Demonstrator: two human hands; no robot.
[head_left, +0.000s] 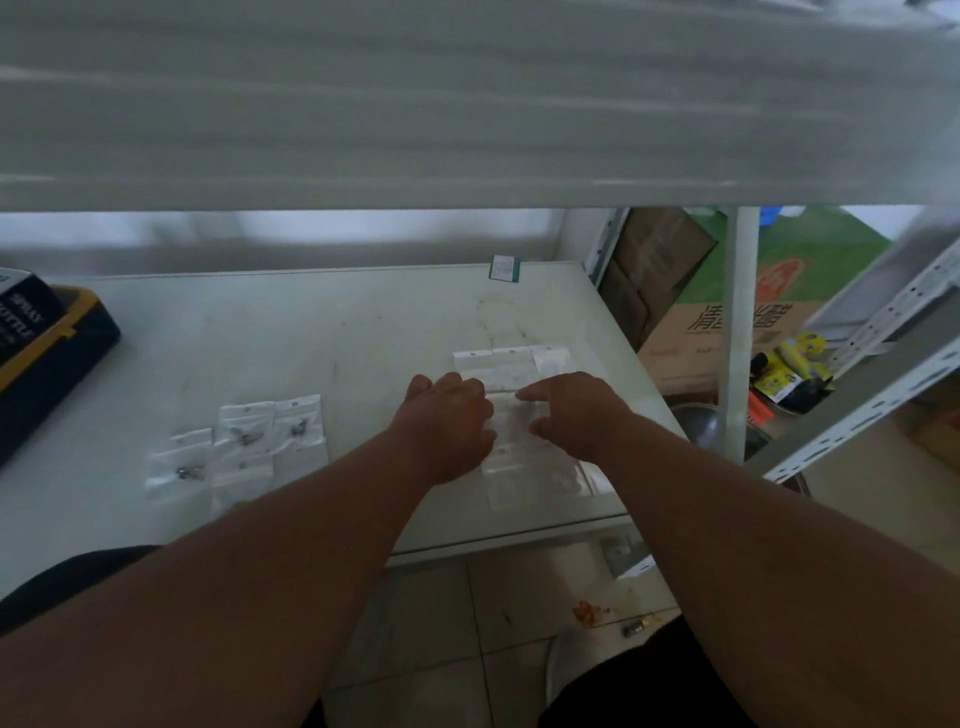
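Two bare forearms reach up from the bottom of the frame onto the bench (322, 332). The left hand (447, 423) and right hand (579, 415) meet over the empty bags (524, 364), an overlapping strip right of centre. Its long axis runs from the bench's near edge toward the top of the frame. The strip lies directly under the fingers, equally near both hands. The right forefinger is straight, apart from the thumb, both pressing plastic. The left fingers curl out of sight, so I cannot tell their hold. Three punched tops show at the far end; the rest overlap past counting. The filled bags (244, 447), five or six, lie left of centre, nearer the left hand.
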